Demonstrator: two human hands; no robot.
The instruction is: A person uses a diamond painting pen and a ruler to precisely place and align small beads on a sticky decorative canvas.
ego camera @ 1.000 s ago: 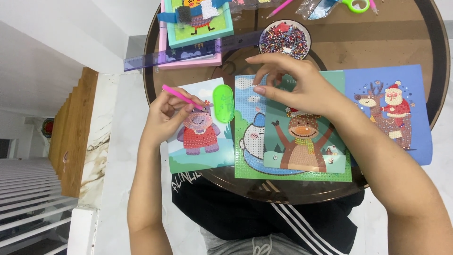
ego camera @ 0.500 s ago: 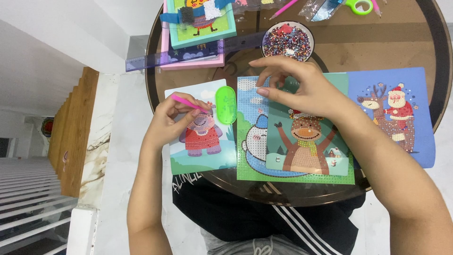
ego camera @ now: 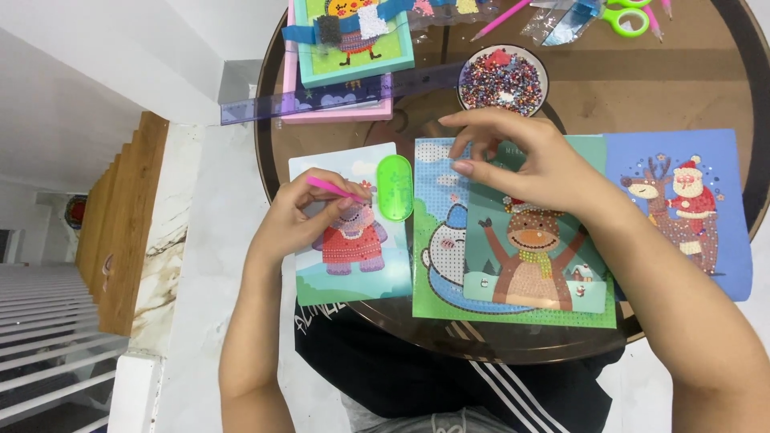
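My left hand (ego camera: 301, 215) grips a thin pink pen (ego camera: 335, 189), its tip over a small card with a pink pig picture (ego camera: 353, 240). A green oval tray (ego camera: 395, 187) lies beside that card. My right hand (ego camera: 529, 164) rests on the upper part of a green-bordered bead canvas showing a reindeer and a polar bear (ego camera: 513, 256), with thumb and forefinger pinching at its clear cover film (ego camera: 489, 152) near the top edge.
A round brown glass table (ego camera: 690, 88) carries a bowl of mixed beads (ego camera: 504, 80), a blue reindeer-and-santa picture (ego camera: 682, 204), a purple ruler (ego camera: 337, 98), stacked framed pictures (ego camera: 353, 40), green scissors (ego camera: 626, 16) and pink pens. White floor and a wooden stair edge lie left.
My left hand has shifted the pink pen slightly right, toward the pig's head. My right hand stays at the canvas top, fingers moved a little. The view has drifted slightly.
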